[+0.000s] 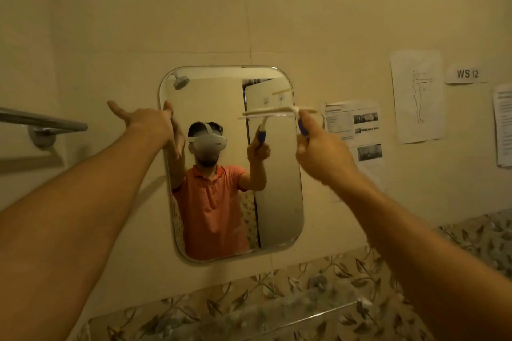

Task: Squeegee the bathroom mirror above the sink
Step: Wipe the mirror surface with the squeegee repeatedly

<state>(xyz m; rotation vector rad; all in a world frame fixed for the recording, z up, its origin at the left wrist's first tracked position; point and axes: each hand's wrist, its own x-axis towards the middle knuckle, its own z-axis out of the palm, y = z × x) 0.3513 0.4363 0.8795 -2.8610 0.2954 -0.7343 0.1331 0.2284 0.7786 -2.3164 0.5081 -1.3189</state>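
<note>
A rounded rectangular mirror (279,196) hangs on the beige tiled wall, reflecting a person in an orange shirt with a headset. My right hand (322,155) is shut on the blue handle of a squeegee (285,112). Its white blade lies level across the mirror's upper right edge. My left hand (145,119) is open, fingers spread, with its fingertips against the mirror's upper left edge.
A metal towel bar (44,120) sticks out at the left. Printed sheets (417,95) and a "WS 12" label (467,74) are taped to the wall at the right. A glass shelf (277,315) runs below the mirror in front of leaf-patterned tiles.
</note>
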